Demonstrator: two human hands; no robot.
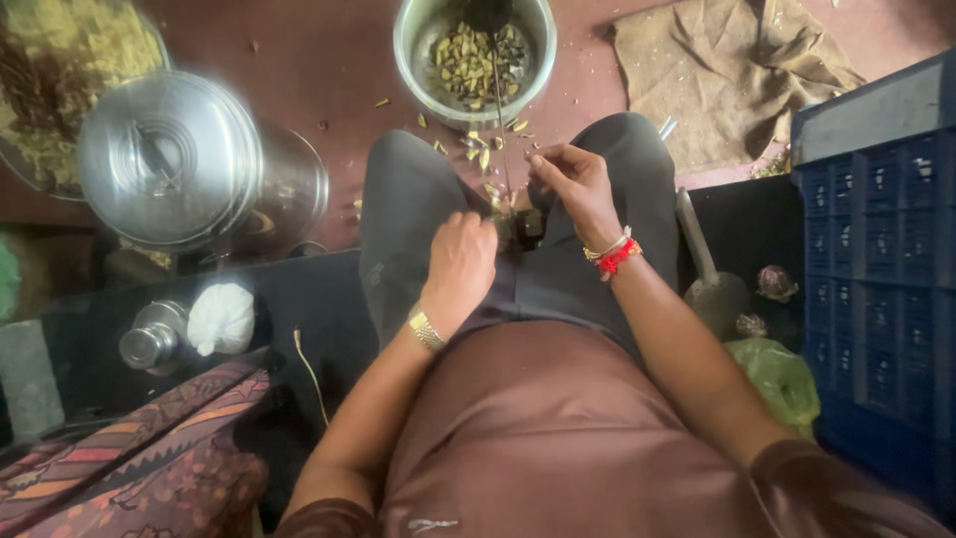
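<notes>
Seated on floor. Left hand fisted around a small dark object in the lap; right hand pinches a bit above it. Round steel bowl ahead holds a shallow layer of yellow-green peelings; scraps litter the floor. Shiny steel lidded pot left, blue plastic crate right, both crowding close.

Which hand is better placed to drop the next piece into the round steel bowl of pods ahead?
Right hand, probably: it is raised nearer the round steel bowl, fingertips pinched. Left hand rests lower on the lap.
</notes>
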